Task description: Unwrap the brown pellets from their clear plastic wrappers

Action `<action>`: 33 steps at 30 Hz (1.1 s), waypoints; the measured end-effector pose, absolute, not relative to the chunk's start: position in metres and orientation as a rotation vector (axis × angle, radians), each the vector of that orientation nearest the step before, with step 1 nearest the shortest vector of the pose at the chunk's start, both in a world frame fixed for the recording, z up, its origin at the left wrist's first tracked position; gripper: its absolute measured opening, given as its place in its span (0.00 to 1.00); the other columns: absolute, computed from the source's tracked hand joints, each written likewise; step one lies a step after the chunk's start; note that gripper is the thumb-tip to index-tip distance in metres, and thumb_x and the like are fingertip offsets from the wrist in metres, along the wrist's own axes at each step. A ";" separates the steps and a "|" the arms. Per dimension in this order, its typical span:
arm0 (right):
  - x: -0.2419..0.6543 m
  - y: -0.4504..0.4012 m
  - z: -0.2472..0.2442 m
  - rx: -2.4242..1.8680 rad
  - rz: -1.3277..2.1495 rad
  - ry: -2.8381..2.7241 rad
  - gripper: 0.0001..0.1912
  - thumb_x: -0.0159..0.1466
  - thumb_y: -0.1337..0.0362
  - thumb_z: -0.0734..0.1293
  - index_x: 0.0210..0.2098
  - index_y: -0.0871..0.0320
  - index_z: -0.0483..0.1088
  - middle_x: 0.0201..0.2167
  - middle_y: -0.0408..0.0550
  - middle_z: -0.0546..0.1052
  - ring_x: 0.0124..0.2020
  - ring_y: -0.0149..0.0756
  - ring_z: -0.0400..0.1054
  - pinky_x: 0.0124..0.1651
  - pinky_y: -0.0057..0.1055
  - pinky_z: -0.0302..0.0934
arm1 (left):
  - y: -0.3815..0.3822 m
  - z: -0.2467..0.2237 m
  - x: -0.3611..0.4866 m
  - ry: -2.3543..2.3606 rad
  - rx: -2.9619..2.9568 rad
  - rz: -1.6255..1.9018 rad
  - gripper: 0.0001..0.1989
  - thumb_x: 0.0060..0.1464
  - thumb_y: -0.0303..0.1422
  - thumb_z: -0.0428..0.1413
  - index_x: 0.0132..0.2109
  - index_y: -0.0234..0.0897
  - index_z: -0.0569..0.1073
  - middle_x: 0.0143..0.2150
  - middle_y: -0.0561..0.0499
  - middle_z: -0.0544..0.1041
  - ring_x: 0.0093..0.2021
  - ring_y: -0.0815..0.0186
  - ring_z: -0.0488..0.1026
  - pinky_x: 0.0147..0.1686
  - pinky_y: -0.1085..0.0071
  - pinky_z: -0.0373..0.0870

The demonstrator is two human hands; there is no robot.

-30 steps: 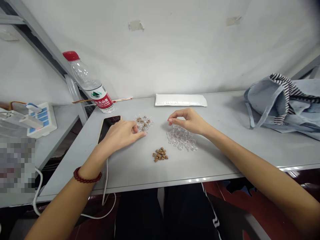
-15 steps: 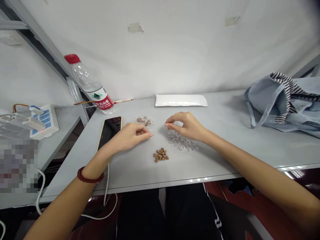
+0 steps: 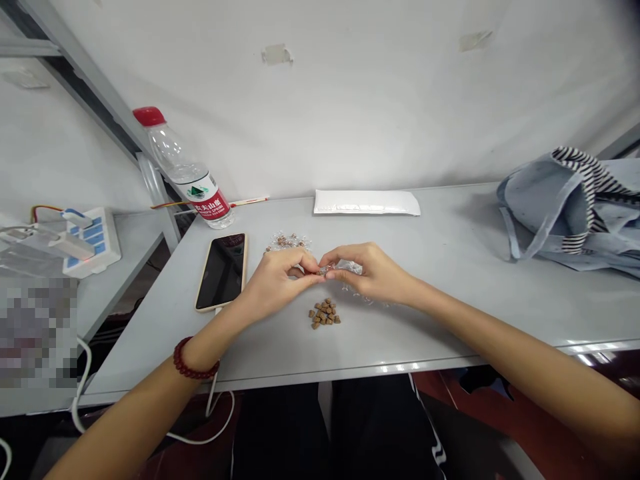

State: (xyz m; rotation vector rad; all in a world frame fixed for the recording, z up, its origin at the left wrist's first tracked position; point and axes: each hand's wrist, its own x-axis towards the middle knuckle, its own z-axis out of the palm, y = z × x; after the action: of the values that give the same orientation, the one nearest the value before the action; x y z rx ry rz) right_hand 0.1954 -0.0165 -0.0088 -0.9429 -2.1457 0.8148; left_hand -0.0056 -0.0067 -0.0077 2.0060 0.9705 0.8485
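Observation:
My left hand (image 3: 280, 279) and my right hand (image 3: 373, 272) meet over the grey table, their fingertips pinching a small clear plastic piece (image 3: 324, 270) between them. Under my right hand lies a heap of clear plastic pieces (image 3: 350, 268), partly hidden. Beyond my left fingers sits a smaller cluster of clear pieces with brown pellets (image 3: 287, 242). A loose pile of small brown pellets (image 3: 324, 314) rests just below both hands. A black smartphone (image 3: 223, 272) lies left of my left hand.
A plastic water bottle with a red cap (image 3: 193, 180) stands at the table's back left. A white padded envelope (image 3: 367, 202) lies along the back. Crumpled blue denim cloth (image 3: 565, 213) sits at right. A power strip (image 3: 90, 240) is on a lower left shelf.
Both hands have come together at the middle, and their fingertips now pinch a clear piece. My right hand has moved down over the clear heap, covering more of it.

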 end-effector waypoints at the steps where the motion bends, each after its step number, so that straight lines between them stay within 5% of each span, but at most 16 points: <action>1: 0.196 -0.015 -0.009 -0.955 0.798 -2.146 0.08 0.62 0.70 0.63 0.39 0.58 0.73 0.36 0.45 0.78 0.37 0.33 0.71 0.42 0.32 0.62 | -0.006 -0.007 -0.006 0.981 2.010 0.832 0.07 0.49 0.33 0.60 0.28 0.34 0.72 0.31 0.49 0.76 0.34 0.66 0.73 0.33 0.71 0.72; 9: 0.210 0.005 -0.018 -1.113 0.515 -2.216 0.07 0.63 0.68 0.62 0.38 0.58 0.73 0.36 0.48 0.78 0.37 0.36 0.70 0.43 0.34 0.61 | 0.005 -0.005 -0.019 0.907 2.038 0.258 0.09 0.50 0.36 0.60 0.32 0.35 0.78 0.31 0.50 0.78 0.31 0.67 0.73 0.31 0.74 0.68; 21: 0.211 0.008 -0.017 -1.160 0.636 -2.338 0.12 0.65 0.70 0.59 0.36 0.60 0.75 0.33 0.48 0.79 0.33 0.33 0.70 0.38 0.31 0.61 | 0.003 0.004 -0.018 0.869 1.964 0.170 0.13 0.57 0.37 0.53 0.35 0.35 0.79 0.31 0.49 0.80 0.33 0.66 0.75 0.34 0.73 0.71; 33: 0.213 0.007 -0.015 -1.142 0.569 -2.228 0.12 0.65 0.70 0.58 0.35 0.61 0.74 0.30 0.47 0.78 0.30 0.31 0.68 0.33 0.29 0.58 | 0.021 -0.002 -0.036 1.461 2.300 0.738 0.13 0.57 0.37 0.52 0.35 0.34 0.77 0.33 0.47 0.79 0.32 0.64 0.73 0.36 0.68 0.68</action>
State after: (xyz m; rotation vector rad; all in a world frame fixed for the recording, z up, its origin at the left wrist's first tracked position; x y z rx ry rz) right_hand 0.2129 0.0067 -0.0154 -1.1417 -2.2282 0.5695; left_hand -0.0360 0.0210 -0.0016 2.3003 1.4605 0.7382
